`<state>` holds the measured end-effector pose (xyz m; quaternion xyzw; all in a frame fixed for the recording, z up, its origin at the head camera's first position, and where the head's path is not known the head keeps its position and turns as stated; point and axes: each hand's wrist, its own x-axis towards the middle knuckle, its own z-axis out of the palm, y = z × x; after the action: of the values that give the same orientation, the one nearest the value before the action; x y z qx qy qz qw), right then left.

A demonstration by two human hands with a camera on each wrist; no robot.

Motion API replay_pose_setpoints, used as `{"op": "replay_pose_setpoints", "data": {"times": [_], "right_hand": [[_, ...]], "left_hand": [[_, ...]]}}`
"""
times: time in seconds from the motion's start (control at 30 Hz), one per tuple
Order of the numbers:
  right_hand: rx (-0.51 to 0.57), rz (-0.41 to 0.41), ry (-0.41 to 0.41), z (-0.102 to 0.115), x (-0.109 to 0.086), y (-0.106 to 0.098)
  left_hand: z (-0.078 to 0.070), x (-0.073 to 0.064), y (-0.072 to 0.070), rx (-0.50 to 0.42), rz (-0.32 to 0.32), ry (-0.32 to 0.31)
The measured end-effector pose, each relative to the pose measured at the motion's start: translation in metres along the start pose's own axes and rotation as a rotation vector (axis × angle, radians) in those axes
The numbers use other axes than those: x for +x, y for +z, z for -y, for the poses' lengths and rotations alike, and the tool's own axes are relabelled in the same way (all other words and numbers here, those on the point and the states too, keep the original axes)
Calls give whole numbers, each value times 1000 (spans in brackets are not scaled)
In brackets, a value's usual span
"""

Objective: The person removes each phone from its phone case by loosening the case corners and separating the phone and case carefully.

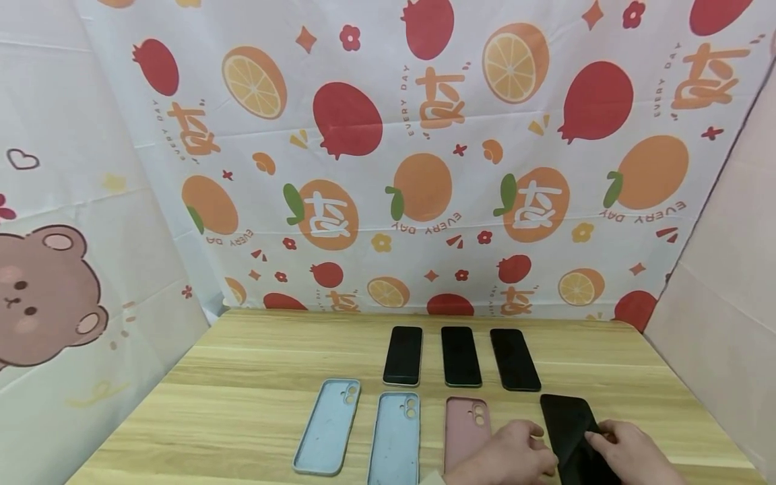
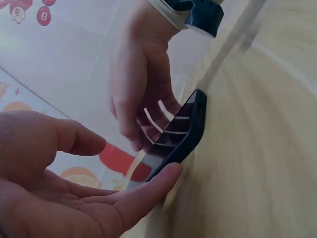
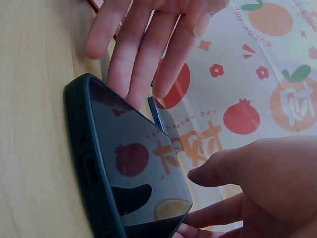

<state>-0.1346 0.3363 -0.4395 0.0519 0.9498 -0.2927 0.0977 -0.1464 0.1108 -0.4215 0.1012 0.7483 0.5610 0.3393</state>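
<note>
A black smartphone [image 1: 572, 431] in a dark case [image 3: 81, 134] lies screen up at the right of the table, its glossy screen [image 3: 143, 153] mirroring the printed cloth. On its left side, my left hand [image 1: 515, 455] has its fingers extended, fingertips right at the case edge in the left wrist view, the thumb held apart. My right hand [image 1: 633, 451] is on the opposite side, fingers by the phone's edge and thumb above the screen level. A pink phone case [image 1: 465, 431] lies partly hidden behind my left hand.
Two light blue phone cases [image 1: 327, 428] [image 1: 394, 438] lie left of the pink one. Three black phones [image 1: 403, 356] [image 1: 461, 357] [image 1: 514, 360] form a row farther back on the wooden table [image 1: 242, 377]. A fruit-print cloth [image 1: 376, 269] hangs behind the table.
</note>
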Motion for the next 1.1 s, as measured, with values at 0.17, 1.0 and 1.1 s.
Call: {"op": "replay_pose_setpoints", "data": {"times": [0.17,1.0,1.1], "right_hand": [[20,4,3,-2,2,1],[269,43,-62,25,-12,3],[328,12,-26,32,-15,1]], "left_hand": [[0,1,7,-105,-12,33],[6,3,6,-198,-34,128],[4,3,2,-248,-44,116]]}}
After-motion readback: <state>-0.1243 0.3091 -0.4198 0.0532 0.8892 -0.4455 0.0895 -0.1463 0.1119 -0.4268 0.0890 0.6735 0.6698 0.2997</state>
